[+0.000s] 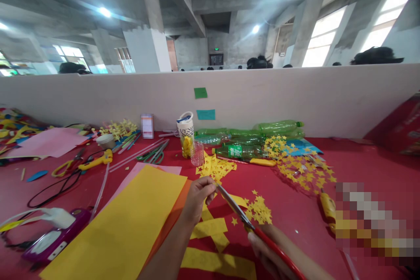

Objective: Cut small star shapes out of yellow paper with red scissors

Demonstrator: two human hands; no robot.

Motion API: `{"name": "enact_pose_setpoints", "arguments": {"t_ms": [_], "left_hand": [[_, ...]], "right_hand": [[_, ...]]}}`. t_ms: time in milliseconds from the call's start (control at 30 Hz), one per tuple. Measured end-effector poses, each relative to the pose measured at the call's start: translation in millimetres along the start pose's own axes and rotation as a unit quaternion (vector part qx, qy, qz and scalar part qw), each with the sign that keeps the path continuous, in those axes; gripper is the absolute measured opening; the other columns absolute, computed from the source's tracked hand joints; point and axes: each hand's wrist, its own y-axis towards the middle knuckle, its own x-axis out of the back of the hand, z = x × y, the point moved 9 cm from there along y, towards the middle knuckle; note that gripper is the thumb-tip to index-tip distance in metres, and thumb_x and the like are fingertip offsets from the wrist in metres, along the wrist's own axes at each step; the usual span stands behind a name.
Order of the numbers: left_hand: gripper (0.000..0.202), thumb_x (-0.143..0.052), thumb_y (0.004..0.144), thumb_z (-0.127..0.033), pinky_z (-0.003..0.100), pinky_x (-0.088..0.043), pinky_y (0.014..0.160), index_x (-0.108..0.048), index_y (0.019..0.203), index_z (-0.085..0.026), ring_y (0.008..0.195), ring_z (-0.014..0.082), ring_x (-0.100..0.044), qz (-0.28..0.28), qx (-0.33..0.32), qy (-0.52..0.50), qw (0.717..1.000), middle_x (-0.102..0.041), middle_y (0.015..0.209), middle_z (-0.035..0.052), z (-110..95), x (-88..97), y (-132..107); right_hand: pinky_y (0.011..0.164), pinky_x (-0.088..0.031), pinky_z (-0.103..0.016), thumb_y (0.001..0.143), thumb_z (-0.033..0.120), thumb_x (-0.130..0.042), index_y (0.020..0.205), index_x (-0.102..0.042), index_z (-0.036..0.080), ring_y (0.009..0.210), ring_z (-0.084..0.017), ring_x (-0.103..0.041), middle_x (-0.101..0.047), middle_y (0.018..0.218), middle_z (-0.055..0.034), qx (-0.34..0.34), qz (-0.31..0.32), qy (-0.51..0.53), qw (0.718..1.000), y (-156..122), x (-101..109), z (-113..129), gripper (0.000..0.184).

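Note:
Near the middle of the table, my left hand [199, 199] is closed in a pinch, with a tiny yellow piece just showing at its fingertips. My right hand [267, 247] grips red-handled scissors [234, 205], whose blade tips reach up to the left fingertips. Cut yellow stars [259, 210] lie in a small pile beside the blades. Under and below the hands are yellow strips [210, 228]. A large yellow sheet [127, 223] lies left of my left forearm, over orange and pink sheets. More yellow offcuts with star shapes [215, 167] sit just beyond the left hand.
Green plastic bottles [243, 151], a patterned cup [185, 129] and a yellow utility knife [262, 162] lie farther back. Many yellow stars [302, 166] spread at right. To the left are a yellow glue gun [96, 160], green scissors [157, 154] and a purple power strip [57, 236]. A white partition [98, 96] stands behind.

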Motion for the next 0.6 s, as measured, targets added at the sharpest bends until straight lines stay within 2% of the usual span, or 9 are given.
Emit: {"name": "enact_pose_setpoints", "arguments": {"t_ms": [300,500,600], "left_hand": [[0.015,-0.061,0.070,-0.023,0.018,-0.024,0.040,-0.057,0.057,-0.014,0.042,0.0058,-0.034,-0.002,0.006,0.008,1.000,-0.044,0.046,-0.0035,-0.1,0.1,0.3],[0.015,-0.061,0.069,-0.023,0.018,-0.023,0.040,-0.057,0.057,-0.014,0.043,0.0060,-0.034,-0.001,0.007,0.008,1.000,-0.045,0.046,-0.0032,-0.1,0.3,0.4],[0.015,-0.060,0.070,-0.022,0.018,-0.023,0.040,-0.058,0.058,-0.014,0.042,0.0060,-0.034,0.000,0.004,0.009,1.000,-0.044,0.045,-0.0032,0.3,0.7,0.6]], "right_hand": [[0.038,-0.026,-0.020,0.076,0.072,-0.051,0.073,-0.056,0.019,0.035,-0.008,-0.037,-0.047,0.044,0.0045,-0.018,0.002,-0.018,1.000,2.7,3.8,-5.9,0.053],[0.031,-0.022,-0.017,0.078,0.074,-0.046,0.066,-0.044,0.021,0.033,-0.007,-0.035,-0.045,0.042,0.0055,-0.007,-0.002,-0.028,1.000,4.4,1.9,-3.5,0.054],[0.030,-0.020,-0.016,0.078,0.072,-0.048,0.065,-0.042,0.021,0.031,-0.006,-0.033,-0.043,0.040,0.0068,0.002,-0.002,-0.023,1.000,4.1,2.5,0.4,0.053]]}}
